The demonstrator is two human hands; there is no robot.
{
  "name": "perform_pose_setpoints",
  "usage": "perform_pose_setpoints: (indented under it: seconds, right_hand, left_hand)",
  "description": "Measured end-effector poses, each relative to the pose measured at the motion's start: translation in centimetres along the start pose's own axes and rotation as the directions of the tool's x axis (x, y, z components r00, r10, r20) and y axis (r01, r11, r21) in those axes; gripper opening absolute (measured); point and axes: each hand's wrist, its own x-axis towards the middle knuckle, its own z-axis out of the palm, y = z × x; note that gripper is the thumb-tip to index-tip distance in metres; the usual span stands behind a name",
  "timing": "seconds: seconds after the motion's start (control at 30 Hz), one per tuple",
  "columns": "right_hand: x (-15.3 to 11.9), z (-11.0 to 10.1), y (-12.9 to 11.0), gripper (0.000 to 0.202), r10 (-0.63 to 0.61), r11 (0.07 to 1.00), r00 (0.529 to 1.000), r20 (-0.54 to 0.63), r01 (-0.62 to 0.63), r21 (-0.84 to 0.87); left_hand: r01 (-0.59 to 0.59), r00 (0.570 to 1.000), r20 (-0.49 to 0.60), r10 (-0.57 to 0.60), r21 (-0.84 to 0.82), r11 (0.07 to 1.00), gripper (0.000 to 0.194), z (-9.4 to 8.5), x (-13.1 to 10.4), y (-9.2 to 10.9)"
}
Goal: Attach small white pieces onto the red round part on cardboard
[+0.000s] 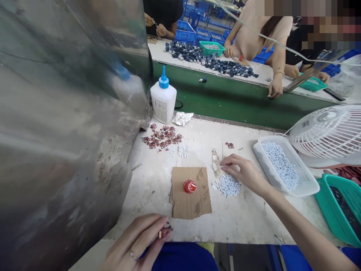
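My left hand (pixel 141 241), with a ring on one finger, pinches a small reddish-brown figure piece (pixel 165 231) at the table's front edge. My right hand (pixel 244 171) reaches to a crumpled strip of tape or paper (pixel 216 163), its fingertips close together at the strip's edge; what they hold, if anything, is too small to make out. Just below that hand lies a pile of tiny pale-blue parts (pixel 228 185). Between my hands, a red cap-like dish (pixel 190 186) with a glossy surface sits on a piece of cardboard (pixel 180 207).
Reddish-brown pieces (pixel 163 137) lie at the back left, near a white glue bottle (pixel 163 99) and crumpled tissue (pixel 182 118). On the right are a white basket (pixel 306 186), a green basket (pixel 324 210) and a fan (pixel 329 131). A metal wall (pixel 70 131) bounds the left. Co-workers sit opposite.
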Motion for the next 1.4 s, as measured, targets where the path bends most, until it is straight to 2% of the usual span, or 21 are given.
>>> perform_pose_setpoints:
  seconds: [0.07, 0.13, 0.37, 0.43, 0.53, 0.67, 0.77, 0.9, 1.07, 1.4]
  right_hand:
    - [0.5, -0.2, -0.1, 0.024, -0.012, 1.0, 1.0, 0.02, 0.013, -0.011]
    - [0.7, -0.3, -0.2, 0.025, -0.028, 0.999, 0.999, 0.026, 0.029, -0.03]
    - [-0.3, 0.1, -0.9, 0.026, -0.068, 0.995, 0.997, -0.037, 0.065, -0.077]
    - [-0.7, 0.4, -2.1, 0.022, -0.072, 0.997, 0.995, -0.072, 0.069, -0.045]
    - [-1.5, 1.2, -5.2, 0.017, -0.082, 0.995, 0.991, -0.103, 0.088, 0.054]
    - [-2.3, 3.0, -9.3, 0.016, -0.109, 0.973, 0.99, -0.085, 0.124, 0.194]
    - [-2.4, 4.1, -10.6, 0.016, -0.101, 0.961, 0.99, -0.097, 0.122, 0.247]
    - [-2.0, 4.6, -10.8, 0.016, -0.068, 0.955, 0.992, -0.107, 0.095, 0.281]
    - [-1.9, 4.8, -10.9, 0.016, -0.058, 0.949, 0.994, -0.096, 0.085, 0.304]
    - [-2.1, 5.0, -10.7, 0.02, -0.06, 0.94, 0.993, -0.099, 0.089, 0.329]
  left_hand:
    - [-0.093, 0.995, 0.025, 0.093, -0.016, 0.996, 0.024, 0.1, 0.7, -0.3]
    - [-0.122, 0.992, 0.026, 0.123, -0.041, 0.992, 0.031, 0.4, 1.1, -0.4]
    - [-0.082, 0.995, 0.055, 0.086, -0.071, 0.994, 0.04, 1.0, 1.3, 0.1]
    - [-0.057, 0.994, 0.082, 0.066, -0.102, 0.993, 0.045, 1.0, 1.3, 0.1]
    - [-0.061, 0.991, 0.115, 0.072, -0.101, 0.993, 0.049, 1.1, 1.1, 0.0]
    - [-0.065, 0.996, 0.061, 0.069, -0.068, 0.996, 0.037, 1.3, 1.0, 0.1]
    - [-0.082, 0.996, 0.018, 0.083, -0.042, 0.996, 0.029, 1.2, 1.3, 0.1]
    - [-0.11, 0.994, 0.005, 0.11, -0.032, 0.993, 0.026, 1.1, 2.0, 0.1]
    - [-0.109, 0.993, 0.039, 0.111, -0.034, 0.993, 0.03, 1.1, 1.9, 0.1]
    - [-0.118, 0.993, -0.021, 0.118, -0.022, 0.993, 0.028, 1.6, 2.0, 0.1]
